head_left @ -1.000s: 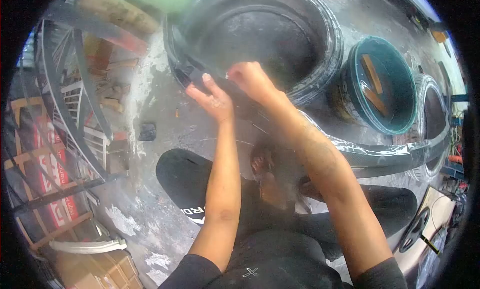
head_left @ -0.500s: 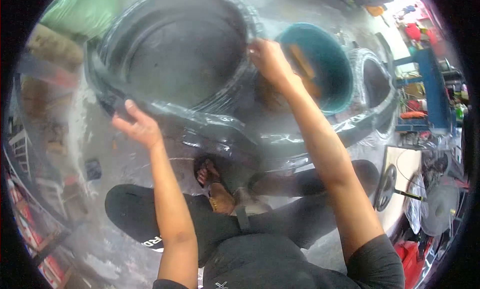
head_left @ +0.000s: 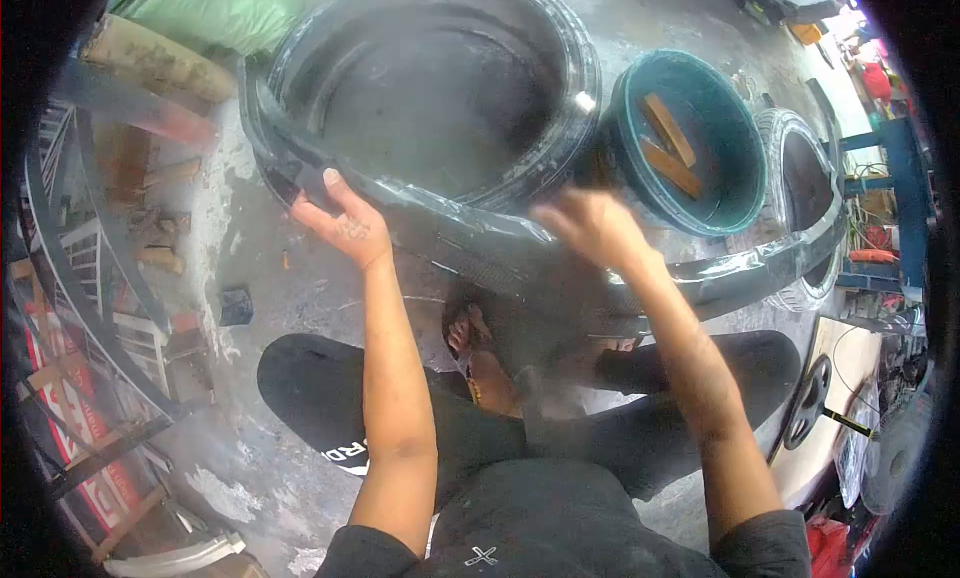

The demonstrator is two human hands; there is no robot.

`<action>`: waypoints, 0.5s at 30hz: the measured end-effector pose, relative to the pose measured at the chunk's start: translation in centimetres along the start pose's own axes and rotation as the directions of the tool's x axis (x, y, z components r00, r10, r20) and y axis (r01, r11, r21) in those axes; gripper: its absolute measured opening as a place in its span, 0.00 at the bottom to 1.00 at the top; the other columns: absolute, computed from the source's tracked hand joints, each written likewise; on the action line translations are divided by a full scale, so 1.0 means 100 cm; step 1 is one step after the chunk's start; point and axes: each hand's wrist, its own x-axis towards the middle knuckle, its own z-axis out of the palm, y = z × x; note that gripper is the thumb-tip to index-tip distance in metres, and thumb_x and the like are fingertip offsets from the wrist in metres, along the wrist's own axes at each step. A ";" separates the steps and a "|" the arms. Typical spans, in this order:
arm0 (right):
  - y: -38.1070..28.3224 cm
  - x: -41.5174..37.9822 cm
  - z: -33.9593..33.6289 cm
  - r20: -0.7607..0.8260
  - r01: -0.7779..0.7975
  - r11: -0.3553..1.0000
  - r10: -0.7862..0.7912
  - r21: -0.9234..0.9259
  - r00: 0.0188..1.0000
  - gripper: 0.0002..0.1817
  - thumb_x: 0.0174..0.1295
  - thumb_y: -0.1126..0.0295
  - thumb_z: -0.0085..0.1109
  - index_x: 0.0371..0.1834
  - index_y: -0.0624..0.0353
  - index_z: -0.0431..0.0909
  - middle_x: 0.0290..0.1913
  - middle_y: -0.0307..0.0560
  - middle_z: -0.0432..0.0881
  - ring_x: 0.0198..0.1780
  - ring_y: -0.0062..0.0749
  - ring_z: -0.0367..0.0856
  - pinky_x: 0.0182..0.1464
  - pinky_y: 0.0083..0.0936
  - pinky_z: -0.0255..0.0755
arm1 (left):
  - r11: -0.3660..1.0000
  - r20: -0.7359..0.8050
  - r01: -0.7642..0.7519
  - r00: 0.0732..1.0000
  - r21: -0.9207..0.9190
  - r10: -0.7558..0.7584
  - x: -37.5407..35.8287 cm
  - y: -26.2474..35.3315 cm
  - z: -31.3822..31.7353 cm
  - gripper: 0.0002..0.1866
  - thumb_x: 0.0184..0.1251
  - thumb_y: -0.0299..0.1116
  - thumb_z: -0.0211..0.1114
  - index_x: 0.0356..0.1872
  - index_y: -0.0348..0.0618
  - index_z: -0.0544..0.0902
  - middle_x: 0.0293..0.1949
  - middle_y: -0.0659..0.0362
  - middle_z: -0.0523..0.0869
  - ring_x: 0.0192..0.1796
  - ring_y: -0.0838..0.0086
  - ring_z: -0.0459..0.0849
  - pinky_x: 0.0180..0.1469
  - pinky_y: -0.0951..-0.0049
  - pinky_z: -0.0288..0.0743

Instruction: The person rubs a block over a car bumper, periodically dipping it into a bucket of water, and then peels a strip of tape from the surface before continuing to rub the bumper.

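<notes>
A long curved dark car bumper [head_left: 470, 250] stretches across in front of me, its left end curling upward and its right end resting by a tire [head_left: 783, 143]. My left hand [head_left: 352, 230] grips the bumper's left part, thumb over the edge and fingers beneath. Over the middle of the bumper is my right hand [head_left: 602, 233], smeared by motion, so I cannot tell whether its fingers hold anything. Behind the bumper lies a large black round tub [head_left: 580, 98] with a thick, tire-like rim. Right of it stands a teal basin [head_left: 630, 173] holding two brown wooden blocks [head_left: 668, 128].
Wet-looking grey concrete floor [head_left: 250, 428] surrounds my crossed legs. At the left are a cardboard roll [head_left: 155, 58], a white rack [head_left: 140, 348] and curved dark strips. A blue metal frame [head_left: 905, 198] and a wooden board [head_left: 835, 368] stand at the right.
My right hand has left the big tub's rim and come down toward me over the bumper. My left hand stays on the bumper. The whole view has shifted, setting things further right.
</notes>
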 end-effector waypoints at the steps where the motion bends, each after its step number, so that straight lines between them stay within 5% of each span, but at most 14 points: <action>1: 0.002 -0.013 0.009 0.081 -0.111 0.994 0.110 0.000 0.991 0.38 0.67 0.31 0.67 0.33 0.64 0.87 0.37 0.64 0.90 0.44 0.63 0.91 0.49 0.51 0.83 | 1.000 0.008 -0.009 1.000 0.006 0.009 -0.002 0.001 -0.002 0.26 0.83 0.45 0.67 0.57 0.28 0.73 0.52 0.40 0.79 0.55 0.48 0.80 0.62 0.53 0.73; 5: 0.004 -0.033 0.021 0.161 -0.090 0.988 0.070 0.124 0.984 0.43 0.60 0.26 0.69 0.39 0.65 0.86 0.37 0.65 0.90 0.46 0.63 0.91 0.50 0.50 0.83 | 0.998 0.008 -0.060 0.998 -0.002 0.060 0.001 0.005 -0.003 0.26 0.83 0.46 0.68 0.56 0.27 0.73 0.51 0.43 0.78 0.54 0.52 0.79 0.62 0.55 0.73; 9: 0.002 -0.035 0.050 -0.063 0.111 0.991 -0.116 -0.073 0.991 0.47 0.55 0.22 0.70 0.45 0.65 0.78 0.32 0.65 0.89 0.43 0.63 0.92 0.49 0.50 0.85 | 0.977 0.066 -0.190 0.981 0.101 0.184 0.008 0.012 -0.011 0.29 0.82 0.48 0.69 0.58 0.25 0.74 0.51 0.43 0.79 0.52 0.51 0.79 0.63 0.56 0.74; 11: 0.000 -0.034 0.058 -0.052 0.028 0.999 -0.029 -0.026 0.998 0.47 0.52 0.24 0.73 0.42 0.66 0.78 0.32 0.64 0.89 0.40 0.62 0.92 0.45 0.48 0.86 | 0.997 0.288 0.002 0.957 -0.083 0.022 0.010 0.035 -0.028 0.32 0.80 0.49 0.71 0.61 0.23 0.77 0.53 0.40 0.82 0.55 0.50 0.81 0.64 0.56 0.74; 13: 0.005 -0.034 0.061 -0.064 0.060 0.998 -0.058 0.030 0.996 0.46 0.52 0.26 0.75 0.41 0.67 0.78 0.32 0.63 0.89 0.38 0.61 0.92 0.43 0.47 0.86 | 0.993 0.331 -0.085 0.942 0.081 0.054 0.007 0.067 -0.037 0.33 0.77 0.49 0.74 0.62 0.23 0.80 0.55 0.38 0.85 0.59 0.49 0.83 0.65 0.55 0.74; 15: 0.006 -0.033 0.066 -0.123 0.063 0.998 -0.060 0.020 0.991 0.45 0.52 0.28 0.76 0.42 0.67 0.78 0.32 0.63 0.90 0.39 0.61 0.92 0.43 0.48 0.86 | 0.938 0.670 -0.313 0.730 0.152 0.135 0.010 0.081 -0.046 0.31 0.75 0.47 0.75 0.61 0.25 0.82 0.52 0.38 0.86 0.59 0.46 0.84 0.64 0.53 0.75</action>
